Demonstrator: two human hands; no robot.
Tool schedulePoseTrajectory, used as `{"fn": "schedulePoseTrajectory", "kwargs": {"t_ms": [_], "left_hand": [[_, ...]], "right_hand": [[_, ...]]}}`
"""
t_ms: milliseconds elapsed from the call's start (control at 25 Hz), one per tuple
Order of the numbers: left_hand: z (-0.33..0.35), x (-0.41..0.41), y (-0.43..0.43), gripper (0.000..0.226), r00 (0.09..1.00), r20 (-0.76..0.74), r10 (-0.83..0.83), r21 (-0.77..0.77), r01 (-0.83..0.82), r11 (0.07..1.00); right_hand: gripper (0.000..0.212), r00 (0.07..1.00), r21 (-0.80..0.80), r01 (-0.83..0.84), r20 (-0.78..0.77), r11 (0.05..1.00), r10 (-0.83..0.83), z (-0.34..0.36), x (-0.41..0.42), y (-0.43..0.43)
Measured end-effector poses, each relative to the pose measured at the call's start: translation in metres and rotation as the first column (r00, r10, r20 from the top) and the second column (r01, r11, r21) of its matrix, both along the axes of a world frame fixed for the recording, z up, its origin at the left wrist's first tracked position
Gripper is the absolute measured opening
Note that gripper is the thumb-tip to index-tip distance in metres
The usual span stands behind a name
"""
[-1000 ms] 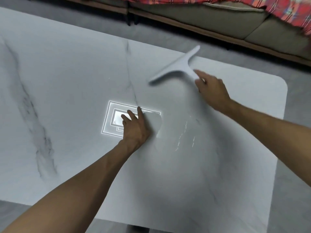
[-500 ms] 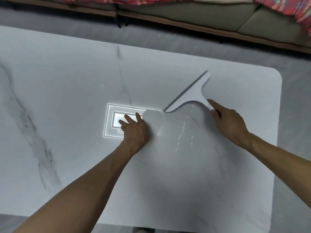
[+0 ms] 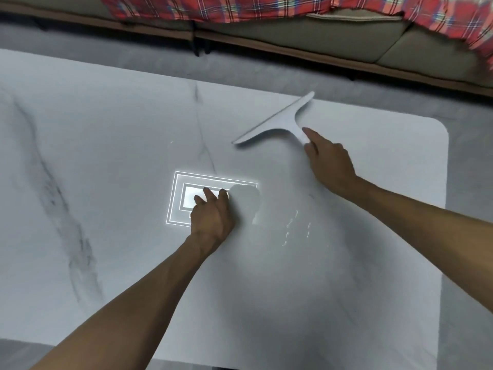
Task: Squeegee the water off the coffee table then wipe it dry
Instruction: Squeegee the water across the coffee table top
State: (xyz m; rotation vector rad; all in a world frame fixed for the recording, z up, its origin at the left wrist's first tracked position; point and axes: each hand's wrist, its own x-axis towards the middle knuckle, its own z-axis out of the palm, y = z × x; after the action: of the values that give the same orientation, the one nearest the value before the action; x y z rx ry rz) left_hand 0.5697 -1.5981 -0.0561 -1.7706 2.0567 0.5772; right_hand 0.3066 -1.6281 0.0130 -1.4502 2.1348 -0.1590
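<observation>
A white marble coffee table (image 3: 106,156) with grey veins fills the view. My right hand (image 3: 329,162) grips the handle of a white T-shaped squeegee (image 3: 277,121), whose blade runs diagonally over the far right part of the top. Small streaks and drops of water (image 3: 293,227) glint on the table nearer to me, below the blade. My left hand (image 3: 212,216) rests on the middle of the table with its fingers spread, over a bright rectangular reflection (image 3: 184,198).
A beige sofa (image 3: 293,30) with a red plaid blanket (image 3: 213,8) stands beyond the table's far edge. Grey floor (image 3: 474,182) shows past the rounded right corner and along the near edge.
The squeegee was drawn toward me across the wet patch, then went back out to the far right. My left hand stayed planted on the table.
</observation>
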Motion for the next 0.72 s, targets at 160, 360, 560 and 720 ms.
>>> {"fn": "schedulePoseTrajectory", "kwargs": {"t_ms": [160, 360, 560, 720], "left_hand": [[0.017, 0.043, -0.004, 0.007, 0.983, -0.159, 0.092, -0.118, -0.112, 0.987], [0.045, 0.092, -0.025, 0.031, 0.958, -0.128, 0.258, -0.095, -0.271, 0.958], [0.051, 0.090, -0.028, 0.031, 0.950, -0.084, 0.299, -0.022, -0.302, 0.953], [0.041, 0.047, -0.022, 0.028, 0.958, -0.177, 0.225, -0.043, -0.236, 0.971]], "right_hand": [[0.049, 0.995, -0.043, -0.018, 0.096, 0.999, 0.022, -0.023, 0.116, -0.102], [0.051, 0.952, -0.075, -0.265, 0.139, 0.961, 0.273, -0.037, 0.201, -0.136], [0.046, 0.870, -0.027, -0.488, 0.066, 0.873, 0.488, -0.048, 0.170, -0.112], [0.044, 0.923, 0.019, -0.386, 0.004, 0.922, 0.386, -0.046, 0.061, -0.060]]}}
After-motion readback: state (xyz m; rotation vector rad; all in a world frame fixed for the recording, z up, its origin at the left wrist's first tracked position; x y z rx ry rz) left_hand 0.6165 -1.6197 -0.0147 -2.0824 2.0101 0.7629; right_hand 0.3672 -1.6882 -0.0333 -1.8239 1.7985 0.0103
